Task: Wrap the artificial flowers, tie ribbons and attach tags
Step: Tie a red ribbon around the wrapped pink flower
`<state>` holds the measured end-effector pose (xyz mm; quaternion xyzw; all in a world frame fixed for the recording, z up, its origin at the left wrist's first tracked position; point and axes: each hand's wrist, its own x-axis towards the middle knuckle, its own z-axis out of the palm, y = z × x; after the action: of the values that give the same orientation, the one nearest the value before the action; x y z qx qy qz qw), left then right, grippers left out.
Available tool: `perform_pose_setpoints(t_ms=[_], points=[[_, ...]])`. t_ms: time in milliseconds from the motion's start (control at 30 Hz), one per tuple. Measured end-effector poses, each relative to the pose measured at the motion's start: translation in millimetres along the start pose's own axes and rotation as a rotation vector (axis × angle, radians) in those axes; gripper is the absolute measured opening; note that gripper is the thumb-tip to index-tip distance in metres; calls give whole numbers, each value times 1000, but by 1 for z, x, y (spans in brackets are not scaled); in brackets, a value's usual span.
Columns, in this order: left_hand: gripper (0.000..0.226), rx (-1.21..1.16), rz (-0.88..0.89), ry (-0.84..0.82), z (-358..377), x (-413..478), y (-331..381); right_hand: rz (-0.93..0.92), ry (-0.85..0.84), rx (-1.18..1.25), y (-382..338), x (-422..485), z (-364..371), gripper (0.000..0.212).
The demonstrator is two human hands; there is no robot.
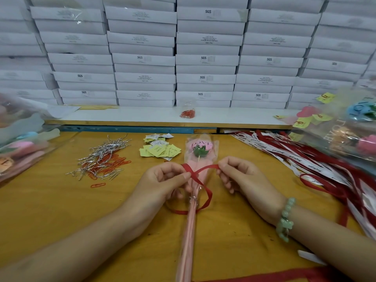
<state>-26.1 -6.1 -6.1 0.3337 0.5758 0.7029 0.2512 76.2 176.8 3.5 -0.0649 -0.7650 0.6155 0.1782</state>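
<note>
Lying lengthwise on the yellow table (pixel 50 210), head away from the person and stem toward them, the wrapped flower (pixel 200 149) is placed so both hands can work across its sleeve. The red ribbon (pixel 203 170) crosses over that sleeve. The left hand (pixel 166 180) pinches the ribbon at the crossing between thumb and forefinger, judged to pin the crossing in place. The right hand (pixel 238 176) pinches the other end just beside the sleeve and draws it sideways, apparently for tension. A slack loop trails round the stem below a silver twist tie (pixel 194 198) that gathers the wrapping. No knot or bow is formed yet. Yellow tags (pixel 160 150) lie just beyond the flower, paper clips (pixel 105 161) to their left and spare ribbons (pixel 305 157) to the right, all handy for later steps. No tag shows on this flower.
</note>
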Motion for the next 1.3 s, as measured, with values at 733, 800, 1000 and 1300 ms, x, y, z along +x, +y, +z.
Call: perform_pose_setpoints(t_ms=[733,800,1000,1300], points=[[17,-29,4,46,2,-3,2,-49,-260,-45,-7,-11,12,15],[10,-14,18,31,3,-4,3,-38,-263,-21,-6,-11,12,16],[7,21,28,-7,3,-4,2,-48,-225,-13,-4,-8,11,17],[2,27,59,-24,2,-2,-2,-11,-162,160,-1,-5,8,21]])
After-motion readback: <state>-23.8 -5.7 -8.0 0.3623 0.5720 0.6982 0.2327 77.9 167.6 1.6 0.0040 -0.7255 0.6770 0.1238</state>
